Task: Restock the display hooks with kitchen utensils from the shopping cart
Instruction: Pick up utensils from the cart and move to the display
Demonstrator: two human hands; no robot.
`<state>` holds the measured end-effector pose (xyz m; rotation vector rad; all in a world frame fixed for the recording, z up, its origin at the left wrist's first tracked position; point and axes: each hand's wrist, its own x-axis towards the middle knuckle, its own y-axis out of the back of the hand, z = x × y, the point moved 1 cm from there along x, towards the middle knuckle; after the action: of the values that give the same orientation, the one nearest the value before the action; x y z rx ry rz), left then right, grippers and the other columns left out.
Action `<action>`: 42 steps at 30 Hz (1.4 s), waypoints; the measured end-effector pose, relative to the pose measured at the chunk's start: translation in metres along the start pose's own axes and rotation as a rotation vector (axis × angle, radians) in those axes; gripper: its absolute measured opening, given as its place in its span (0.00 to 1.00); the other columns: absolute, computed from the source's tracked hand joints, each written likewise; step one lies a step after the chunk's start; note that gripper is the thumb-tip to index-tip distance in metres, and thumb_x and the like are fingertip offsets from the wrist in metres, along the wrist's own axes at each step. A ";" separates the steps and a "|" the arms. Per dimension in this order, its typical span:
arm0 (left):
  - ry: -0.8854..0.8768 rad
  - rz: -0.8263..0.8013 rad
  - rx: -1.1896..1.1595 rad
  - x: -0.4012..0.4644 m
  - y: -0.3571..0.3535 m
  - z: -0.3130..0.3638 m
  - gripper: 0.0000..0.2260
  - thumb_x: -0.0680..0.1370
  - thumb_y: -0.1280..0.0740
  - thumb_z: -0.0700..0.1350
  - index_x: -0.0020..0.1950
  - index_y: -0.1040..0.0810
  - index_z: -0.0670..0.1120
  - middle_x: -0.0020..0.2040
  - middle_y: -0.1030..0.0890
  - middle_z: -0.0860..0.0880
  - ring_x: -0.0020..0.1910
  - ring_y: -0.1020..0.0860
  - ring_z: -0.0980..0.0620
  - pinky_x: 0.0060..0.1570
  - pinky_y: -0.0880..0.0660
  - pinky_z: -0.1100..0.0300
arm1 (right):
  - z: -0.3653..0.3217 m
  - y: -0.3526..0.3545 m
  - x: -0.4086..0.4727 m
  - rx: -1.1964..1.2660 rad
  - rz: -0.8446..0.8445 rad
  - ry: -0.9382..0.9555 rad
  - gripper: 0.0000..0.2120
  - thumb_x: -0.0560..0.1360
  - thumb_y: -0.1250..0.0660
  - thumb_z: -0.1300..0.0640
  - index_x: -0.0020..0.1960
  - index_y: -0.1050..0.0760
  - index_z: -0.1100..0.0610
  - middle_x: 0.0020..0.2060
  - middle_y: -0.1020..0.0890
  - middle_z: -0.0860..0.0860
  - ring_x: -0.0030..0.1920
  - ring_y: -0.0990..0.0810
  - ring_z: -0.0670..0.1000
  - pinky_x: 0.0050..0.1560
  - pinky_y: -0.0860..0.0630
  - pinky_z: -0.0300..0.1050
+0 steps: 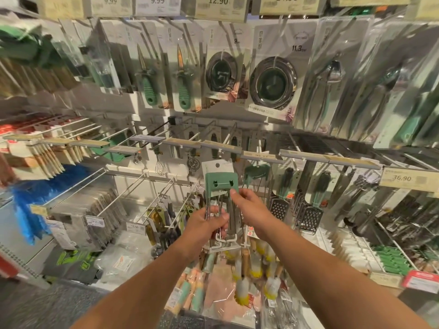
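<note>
Both hands raise a green-handled metal utensil [221, 198] before the display hooks [166, 186]: left hand [209, 224] grips its wire prongs, right hand [249, 207] pinches just below the handle.

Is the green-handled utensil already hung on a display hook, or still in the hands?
Still in hand. The left hand grips its metal prongs, the right hand pinches the green-handled utensil, whose card hole shows no hook through it.
</note>
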<state>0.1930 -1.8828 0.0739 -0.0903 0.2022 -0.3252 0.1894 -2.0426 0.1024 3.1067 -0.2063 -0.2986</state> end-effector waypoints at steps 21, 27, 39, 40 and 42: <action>0.326 -0.267 -0.412 -0.013 0.012 0.018 0.29 0.82 0.43 0.66 0.55 0.15 0.43 0.40 0.17 0.42 0.35 0.17 0.44 0.36 0.20 0.56 | 0.022 -0.024 -0.004 0.110 -0.097 -0.130 0.23 0.86 0.47 0.42 0.58 0.27 0.62 0.32 0.22 0.54 0.27 0.25 0.52 0.31 0.24 0.45; 0.338 -0.172 -0.401 0.000 0.009 0.016 0.23 0.86 0.44 0.57 0.58 0.17 0.42 0.42 0.16 0.45 0.36 0.17 0.48 0.33 0.19 0.58 | 0.023 -0.022 -0.002 0.081 -0.100 -0.102 0.25 0.87 0.47 0.43 0.58 0.25 0.64 0.32 0.21 0.52 0.30 0.23 0.49 0.35 0.22 0.44; 0.294 -0.120 -0.338 0.003 -0.001 0.018 0.10 0.84 0.36 0.44 0.58 0.17 0.42 0.40 0.16 0.46 0.33 0.19 0.52 0.35 0.19 0.59 | 0.024 -0.015 -0.002 0.018 -0.064 -0.051 0.18 0.87 0.45 0.49 0.50 0.23 0.59 0.32 0.19 0.51 0.29 0.20 0.47 0.36 0.23 0.43; 0.297 -0.121 -0.358 0.002 -0.003 0.018 0.09 0.83 0.35 0.43 0.58 0.17 0.42 0.39 0.17 0.46 0.32 0.19 0.53 0.35 0.19 0.59 | 0.024 -0.014 -0.001 -0.006 -0.070 -0.054 0.19 0.87 0.45 0.49 0.51 0.22 0.59 0.33 0.18 0.51 0.30 0.19 0.46 0.40 0.23 0.44; 0.307 -0.114 -0.374 0.002 -0.002 0.018 0.07 0.82 0.33 0.41 0.56 0.18 0.40 0.37 0.17 0.45 0.31 0.18 0.53 0.32 0.18 0.60 | 0.023 -0.012 -0.002 -0.028 -0.124 -0.083 0.21 0.87 0.46 0.47 0.51 0.20 0.58 0.33 0.17 0.50 0.33 0.18 0.46 0.46 0.25 0.47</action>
<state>0.1981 -1.8843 0.0908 -0.4239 0.5634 -0.4120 0.1847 -2.0309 0.0802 3.0876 -0.0093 -0.4292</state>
